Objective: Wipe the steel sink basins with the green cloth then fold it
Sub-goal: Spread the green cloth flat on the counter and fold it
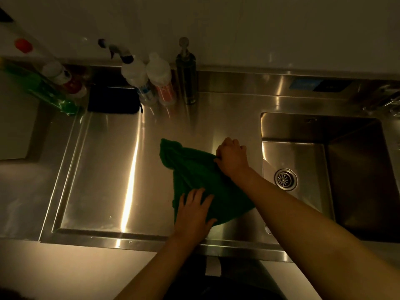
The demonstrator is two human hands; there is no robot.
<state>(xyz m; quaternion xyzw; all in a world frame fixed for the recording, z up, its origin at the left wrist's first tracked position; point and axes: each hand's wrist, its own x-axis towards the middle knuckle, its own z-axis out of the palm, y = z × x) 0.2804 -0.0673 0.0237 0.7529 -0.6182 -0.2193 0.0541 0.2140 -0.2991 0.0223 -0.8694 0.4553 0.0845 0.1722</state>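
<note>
Under the spread fingers of the left hand (pixel 194 210) is the near end of the green cloth (pixel 194 169). It's lying rumpled on the flat steel drainboard (pixel 104 169), not down in the deep basin (pixel 357 180). That hand is pressed flat, palm down, and my guess is it's acting as an anchor so the cloth can't slide on the slick steel.

Beyond those fingers and off to their right, the right hand (pixel 231 156) sits knuckles-up at the cloth's far corner, with the fingers curled in tight together. It looks like a pinch on the edge, probably to pull it taut or bring it over for a fold. Doing this on the flat bit makes sense, since it's the only level spot.

Right of the curled fingers is the basin with its drain (pixel 285 179). Way past both hands, along the back wall, are some spray bottles (pixel 138 81), a pump dispenser (pixel 186 70) and a black pad (pixel 113 100).

Stuff I can't make out:
- The right fingertips are tucked under the hand, so the exact grip is a guess.
- The right forearm covers the cloth's right edge and the basin's near corner.
- It's really dim, so the labels are unreadable.
- Whether the cloth is wet or the basin has been wiped, no clue.
</note>
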